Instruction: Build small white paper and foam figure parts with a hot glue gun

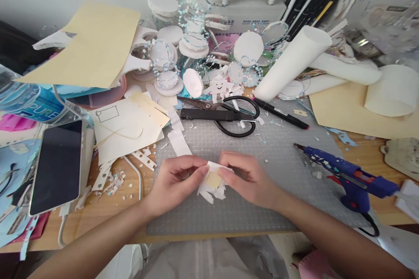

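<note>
Both hands pinch a small paper piece (214, 179) above the grey cutting mat (183, 218). It has a cream card square in the middle, white paper folded along its top, and ragged white flaps hanging below. My left hand (175, 183) grips its upper left corner between thumb and fingers. At the upper right, my right hand (253, 181) presses it with the thumb, fingers curled behind. A white paper strip (179, 141) lies just beyond my left hand. Black-handled scissors (235, 128) and a black utility knife (206, 115) rest farther back on the mat.
A blue hot glue gun (350, 174) lies at right, near a black marker (284, 114). White paper rolls (294, 61) and decorated white spools (193, 45) crowd the back. At left are a phone (57, 161), a water bottle (39, 102) and cream paper sheets (94, 43).
</note>
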Motion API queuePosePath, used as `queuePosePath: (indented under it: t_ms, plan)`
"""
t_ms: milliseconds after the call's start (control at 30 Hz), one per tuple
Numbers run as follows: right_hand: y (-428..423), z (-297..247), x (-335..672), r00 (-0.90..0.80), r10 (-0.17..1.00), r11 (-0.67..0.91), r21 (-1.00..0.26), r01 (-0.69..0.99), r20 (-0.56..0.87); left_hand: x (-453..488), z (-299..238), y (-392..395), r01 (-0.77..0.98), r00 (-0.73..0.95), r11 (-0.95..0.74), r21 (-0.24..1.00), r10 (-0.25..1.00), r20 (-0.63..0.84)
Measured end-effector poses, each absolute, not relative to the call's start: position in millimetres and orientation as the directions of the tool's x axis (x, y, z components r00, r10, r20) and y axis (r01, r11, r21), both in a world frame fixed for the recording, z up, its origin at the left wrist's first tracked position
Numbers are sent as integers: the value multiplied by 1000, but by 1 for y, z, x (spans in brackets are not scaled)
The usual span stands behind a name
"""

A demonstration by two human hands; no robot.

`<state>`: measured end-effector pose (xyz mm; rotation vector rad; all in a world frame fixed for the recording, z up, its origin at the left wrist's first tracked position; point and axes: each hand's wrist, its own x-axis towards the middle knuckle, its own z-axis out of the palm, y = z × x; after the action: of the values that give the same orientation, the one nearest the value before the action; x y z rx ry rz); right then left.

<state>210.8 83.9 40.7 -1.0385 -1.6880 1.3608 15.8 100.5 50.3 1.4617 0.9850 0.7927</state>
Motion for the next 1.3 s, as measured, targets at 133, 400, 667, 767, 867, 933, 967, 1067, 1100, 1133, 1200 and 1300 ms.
queuePosePath:
  t_ms: [133, 400, 667, 767, 867, 933, 967, 1067, 1100, 1133, 1200, 1300]
  plan:
    - [81, 42, 212, -427, 900, 163, -974, 155, 83, 15, 47, 100, 139, 449, -8, 990, 892, -56]
    - [82, 41, 211, -445, 888, 218, -958, 187, 115, 16, 48, 101, 163, 507, -33, 986, 860, -55]
    - [82, 40, 210, -459, 882, 192, -971, 139, 109, 13, 48, 100, 154, 514, -32, 987, 856, -53]
    - [83, 41, 210, -453, 884, 196, -971, 137, 115, 14, 47, 99, 169, 515, -45, 985, 856, -50]
    - [82, 42, 210, -447, 886, 204, -969, 137, 124, 14, 47, 100, 158, 522, -25, 987, 851, -62]
    - [82, 42, 211, -446, 885, 213, -969, 128, 135, 13, 47, 101, 150, 530, -15, 989, 846, -67]
    - [81, 42, 211, -446, 885, 213, -969, 126, 137, 12, 47, 101, 150, 534, -17, 989, 843, -66]
    - [80, 41, 211, -453, 882, 209, -970, 126, 131, 10, 48, 101, 149, 559, -29, 988, 827, -60]
    - [80, 40, 211, -457, 880, 210, -969, 128, 131, 10, 49, 101, 151, 569, -31, 988, 820, -61]
    - [80, 40, 211, -459, 878, 216, -968, 128, 135, 10, 49, 101, 159, 578, -36, 987, 814, -63]
    - [80, 39, 211, -466, 872, 231, -965, 124, 149, 11, 49, 100, 186, 591, -49, 981, 804, -71]
    - [80, 38, 211, -484, 864, 219, -969, 111, 140, 12, 48, 99, 199, 600, -77, 977, 797, -60]
